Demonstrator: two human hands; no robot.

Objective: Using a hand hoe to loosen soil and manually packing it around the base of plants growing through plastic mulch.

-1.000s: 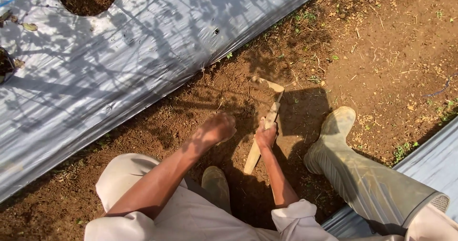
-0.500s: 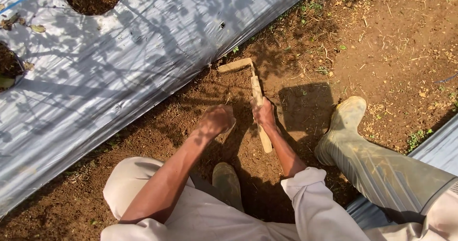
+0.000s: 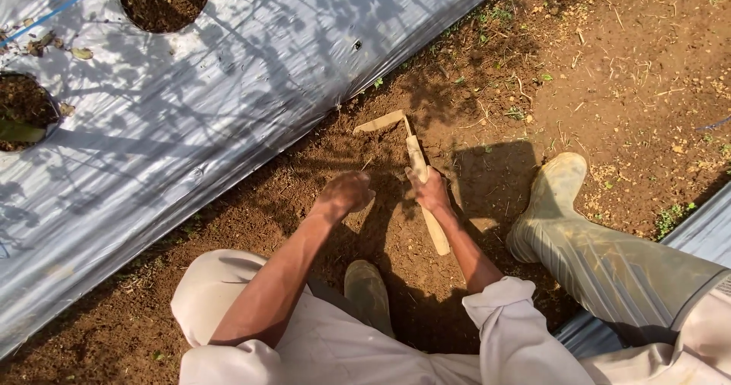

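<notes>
1. Lay at ten o'clock: silver mulch sheet point(image 3: 190, 141).
2. Hovered clenched over brown soil point(image 3: 304, 194), holding nothing visible: left hand point(image 3: 344, 194).
3. Gripped a wooden hand hoe point(image 3: 415, 168), blade at twelve o'clock: right hand point(image 3: 432, 192).
4. Stood at three o'clock: rubber boot point(image 3: 552, 202).

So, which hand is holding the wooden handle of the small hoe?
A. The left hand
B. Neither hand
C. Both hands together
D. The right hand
D: the right hand grips the hoe at its handle, while the left hand is closed over the soil, apart from it.
</notes>
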